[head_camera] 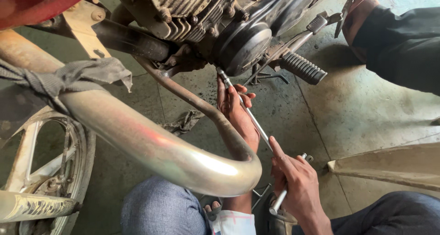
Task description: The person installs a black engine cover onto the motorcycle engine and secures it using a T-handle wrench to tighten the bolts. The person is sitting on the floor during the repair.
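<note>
Under the motorcycle engine [238, 42], a long T-handle socket wrench [250, 116] runs up from the person's lap to a fastener low on the round crankcase cover [243, 45]. The wrench's socket end sits at the underside of the engine, just beside the cover's lower edge; whether it is fully seated on a bolt cannot be told. The left hand [236, 109] cups the upper shaft, fingers curled loosely round it to steady it. The right hand [293, 180] is clamped on the cross-handle at the lower end, index finger stretched along the shaft. The fastener appears to be in place, so the turning seems to be in hand rather than finished; no loose bolt shows on the concrete floor [366, 111]. The chrome exhaust pipe [151, 143] curves across the foreground, with a ribbed footpeg [302, 68] to the right of the engine.
</note>
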